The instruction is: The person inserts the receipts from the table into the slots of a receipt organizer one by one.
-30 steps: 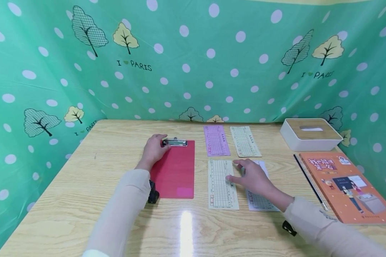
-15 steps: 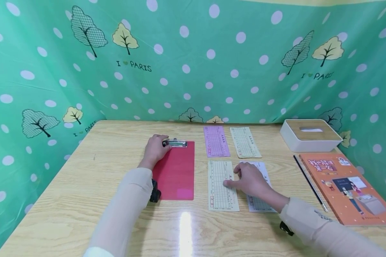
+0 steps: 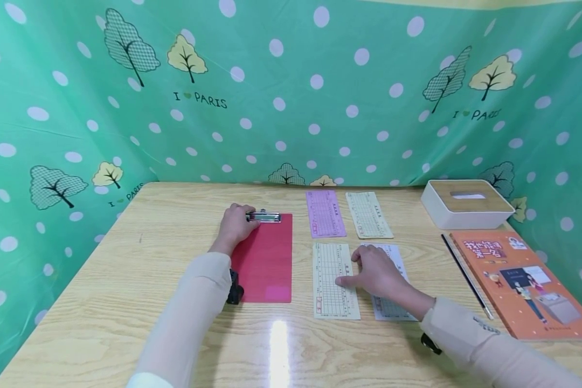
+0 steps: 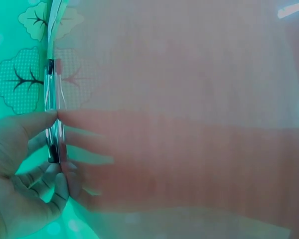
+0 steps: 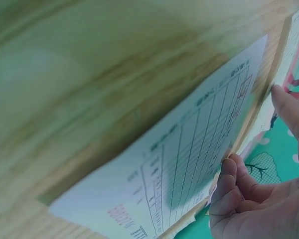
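Observation:
A red clipboard (image 3: 267,258) lies flat on the wooden table, its metal clip (image 3: 264,216) at the far end. My left hand (image 3: 235,225) grips its far left corner. In the left wrist view, the thumb lies at the clip (image 4: 51,94) and the fingers curl at the board's edge. My right hand (image 3: 378,272) rests over a pale yellow printed slip (image 3: 332,296) and a white-lilac slip (image 3: 393,308), covering part of the latter. The right thumb touches the yellow slip's right side; the other fingers bend toward the table between the slips.
A purple slip (image 3: 326,213) and a pale green slip (image 3: 369,214) lie behind. At the right are a pencil (image 3: 467,276), an orange book (image 3: 524,285) and a white tissue box (image 3: 465,215) with a wooden top. A green dotted curtain (image 3: 291,108) hangs at the back.
The right thumb has shifted slightly left and toward the front, further onto the yellow slip. My left hand stays at the clip. The view tilts a little.

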Tool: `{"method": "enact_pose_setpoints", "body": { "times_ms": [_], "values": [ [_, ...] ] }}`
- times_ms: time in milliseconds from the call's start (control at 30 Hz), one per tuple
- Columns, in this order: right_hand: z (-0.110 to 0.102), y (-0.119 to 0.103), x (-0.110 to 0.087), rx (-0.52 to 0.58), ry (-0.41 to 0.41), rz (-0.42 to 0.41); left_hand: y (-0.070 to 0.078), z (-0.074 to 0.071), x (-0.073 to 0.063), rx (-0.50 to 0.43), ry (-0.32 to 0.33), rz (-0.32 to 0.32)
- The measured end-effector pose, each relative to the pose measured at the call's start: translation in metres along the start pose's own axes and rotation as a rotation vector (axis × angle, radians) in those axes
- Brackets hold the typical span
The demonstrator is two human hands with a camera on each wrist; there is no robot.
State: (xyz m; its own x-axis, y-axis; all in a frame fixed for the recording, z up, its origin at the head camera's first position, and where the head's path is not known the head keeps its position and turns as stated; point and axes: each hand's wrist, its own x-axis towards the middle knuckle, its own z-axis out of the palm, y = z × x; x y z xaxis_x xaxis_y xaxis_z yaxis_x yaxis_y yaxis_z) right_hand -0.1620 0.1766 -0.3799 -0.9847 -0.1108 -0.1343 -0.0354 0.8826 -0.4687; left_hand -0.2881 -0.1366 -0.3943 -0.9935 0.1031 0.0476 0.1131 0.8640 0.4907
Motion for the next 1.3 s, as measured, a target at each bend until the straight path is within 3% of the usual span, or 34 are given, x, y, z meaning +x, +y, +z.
{"method": "enact_pose_setpoints", "body": {
  "times_ms": [367, 833, 1300],
  "values": [
    [0.0, -0.001, 0.0, 0.002, -0.012, -0.001, 0.006, 0.001, -0.002, 0.0, 0.011, -0.044],
    [0.001, -0.001, 0.0, 0.001, -0.013, -0.005, 0.008, 0.001, -0.004, 0.05, 0.005, 0.036],
    [0.002, 0.0, 0.001, -0.01, -0.004, -0.002, 0.014, 0.002, -0.008, 0.065, 0.007, 0.03]
  ]
}}
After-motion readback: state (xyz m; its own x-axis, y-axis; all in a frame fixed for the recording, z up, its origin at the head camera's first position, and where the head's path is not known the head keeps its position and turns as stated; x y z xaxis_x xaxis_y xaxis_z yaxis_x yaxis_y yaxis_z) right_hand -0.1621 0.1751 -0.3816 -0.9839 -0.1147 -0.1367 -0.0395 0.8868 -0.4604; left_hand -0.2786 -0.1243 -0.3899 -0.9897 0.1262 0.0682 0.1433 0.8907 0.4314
